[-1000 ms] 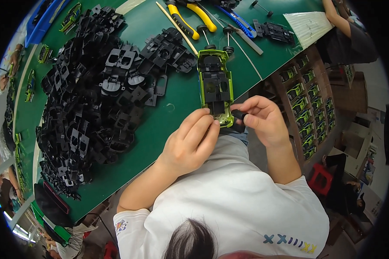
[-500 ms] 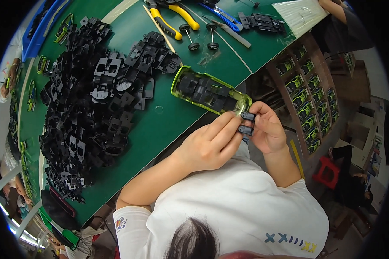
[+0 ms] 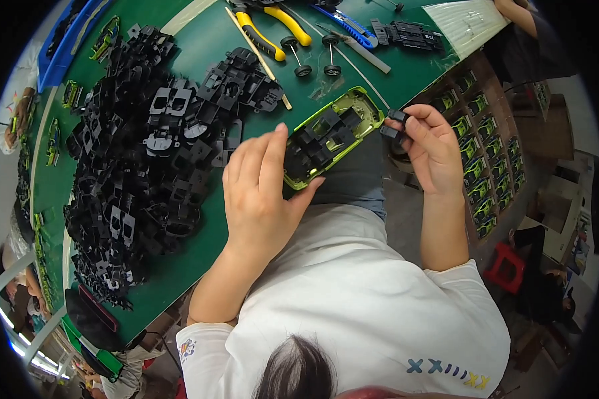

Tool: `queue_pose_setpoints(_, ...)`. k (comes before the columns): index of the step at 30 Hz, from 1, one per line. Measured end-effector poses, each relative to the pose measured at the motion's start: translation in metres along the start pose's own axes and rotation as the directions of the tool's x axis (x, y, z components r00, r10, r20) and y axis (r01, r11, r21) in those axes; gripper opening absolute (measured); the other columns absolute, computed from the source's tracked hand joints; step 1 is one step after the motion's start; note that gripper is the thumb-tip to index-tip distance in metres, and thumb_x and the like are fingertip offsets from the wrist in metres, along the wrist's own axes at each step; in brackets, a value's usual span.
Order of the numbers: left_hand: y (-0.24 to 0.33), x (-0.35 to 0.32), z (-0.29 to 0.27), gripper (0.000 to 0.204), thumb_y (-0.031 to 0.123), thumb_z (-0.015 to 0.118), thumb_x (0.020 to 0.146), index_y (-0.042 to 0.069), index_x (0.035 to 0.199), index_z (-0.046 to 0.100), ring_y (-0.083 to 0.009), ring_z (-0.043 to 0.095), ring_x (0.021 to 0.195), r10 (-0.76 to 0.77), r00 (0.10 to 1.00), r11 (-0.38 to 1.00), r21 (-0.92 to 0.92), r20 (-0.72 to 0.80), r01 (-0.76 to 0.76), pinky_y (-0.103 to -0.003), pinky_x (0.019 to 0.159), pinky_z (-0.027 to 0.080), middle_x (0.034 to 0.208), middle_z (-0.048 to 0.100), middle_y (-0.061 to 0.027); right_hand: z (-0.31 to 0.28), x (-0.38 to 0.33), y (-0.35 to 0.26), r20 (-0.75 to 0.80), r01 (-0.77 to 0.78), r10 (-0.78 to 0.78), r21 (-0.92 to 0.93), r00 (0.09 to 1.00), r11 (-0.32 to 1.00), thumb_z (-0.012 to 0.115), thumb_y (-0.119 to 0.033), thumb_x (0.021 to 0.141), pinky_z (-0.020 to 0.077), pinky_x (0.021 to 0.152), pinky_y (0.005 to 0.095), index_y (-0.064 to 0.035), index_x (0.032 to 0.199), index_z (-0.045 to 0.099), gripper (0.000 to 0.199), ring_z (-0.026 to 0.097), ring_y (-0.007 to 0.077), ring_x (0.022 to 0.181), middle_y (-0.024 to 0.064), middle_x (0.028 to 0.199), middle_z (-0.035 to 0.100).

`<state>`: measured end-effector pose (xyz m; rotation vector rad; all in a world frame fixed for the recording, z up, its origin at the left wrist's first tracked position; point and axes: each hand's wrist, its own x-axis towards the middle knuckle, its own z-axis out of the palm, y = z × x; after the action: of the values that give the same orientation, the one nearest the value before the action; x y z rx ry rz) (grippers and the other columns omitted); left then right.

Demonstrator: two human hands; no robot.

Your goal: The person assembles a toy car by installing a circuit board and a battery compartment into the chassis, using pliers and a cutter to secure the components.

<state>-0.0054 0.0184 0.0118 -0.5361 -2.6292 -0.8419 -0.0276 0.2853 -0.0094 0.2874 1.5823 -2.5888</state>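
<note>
A green toy car body (image 3: 361, 120) lies hollow side up at the table's near edge, with a black interior piece (image 3: 326, 136) seated inside it. My left hand (image 3: 259, 193) grips its near-left end, thumb on one side and fingers on the other. Just beyond the opposite end, my right hand (image 3: 436, 143) pinches a small black plastic part (image 3: 396, 125); a gap separates this part from the body. The fingertips partly cover the part, so its full shape is hidden.
A large heap of black plastic car parts (image 3: 133, 173) covers the green table's left side. Yellow-handled pliers (image 3: 263, 38), a blue utility knife (image 3: 346, 28), wheel axles (image 3: 331, 56) and a black chassis (image 3: 411, 34) lie at the back. Right stands a tray of green cars (image 3: 479, 146).
The car body has turned and its far end has swung up. My left hand has shifted to its near-left end. My right hand has moved up and right with the black part, away from my left.
</note>
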Motion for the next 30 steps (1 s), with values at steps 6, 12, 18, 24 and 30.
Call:
queue_pose_setpoints(6,-0.003,-0.009,0.009,0.077,0.012,0.089,0.066,-0.005,0.133,0.055,-0.0333,0.065,0.098,-0.016,0.998,0.985,-0.173,-0.061,0.005,-0.04,0.083,0.053,0.113,0.065,-0.0179,0.043,0.007,-0.04,0.17,0.119,-0.075,-0.266,0.982,0.957,0.071,0.0,0.089,0.0524,0.067,0.0214,0.0007,0.106,0.069,0.017,0.07,0.013,0.081,0.0085,0.092,0.073)
queue_pose_setpoints(12,-0.007,-0.009,0.01,0.073,0.004,0.084,0.069,-0.008,0.134,0.053,-0.0355,0.064,0.098,0.011,0.998,0.973,-0.231,-0.058,-0.024,-0.041,0.085,0.052,0.115,0.064,-0.0197,0.079,0.034,-0.041,0.35,0.05,0.199,-0.59,0.915,0.806,0.074,0.001,0.086,0.0539,0.07,0.0209,0.0028,0.101,0.073,0.016,0.067,0.0081,0.077,0.0058,0.088,0.072)
queue_pose_setpoints(18,-0.008,-0.01,0.01,0.074,0.001,0.082,0.068,-0.006,0.136,0.052,-0.0357,0.063,0.101,0.006,0.998,0.967,-0.253,-0.055,-0.02,-0.041,0.086,0.051,0.117,0.064,-0.0191,0.088,0.045,-0.042,0.393,0.124,0.259,-0.726,0.882,0.677,0.077,-0.004,0.081,0.0535,0.066,0.0236,0.0033,0.092,0.073,0.013,0.066,0.0103,0.071,0.0059,0.08,0.071)
queue_pose_setpoints(24,-0.009,-0.01,0.009,0.074,0.001,0.081,0.069,-0.006,0.136,0.052,-0.0354,0.063,0.101,0.002,0.999,0.966,-0.258,-0.051,-0.015,-0.041,0.087,0.051,0.117,0.064,-0.019,0.096,0.043,-0.043,0.333,0.084,0.282,-0.766,0.9,0.637,0.078,-0.005,0.08,0.052,0.064,0.0229,0.0027,0.089,0.073,0.013,0.064,0.0095,0.067,0.0053,0.076,0.069)
queue_pose_setpoints(30,-0.009,-0.01,0.01,0.074,0.001,0.081,0.068,-0.007,0.136,0.052,-0.035,0.063,0.101,-0.003,0.999,0.967,-0.253,-0.05,-0.01,-0.041,0.086,0.051,0.117,0.064,-0.0188,0.091,0.036,-0.04,0.302,0.19,0.16,-0.853,0.94,0.487,0.081,-0.008,0.077,0.0474,0.058,0.0227,-0.0002,0.085,0.072,0.015,0.058,0.0059,0.064,0.0034,0.077,0.065)
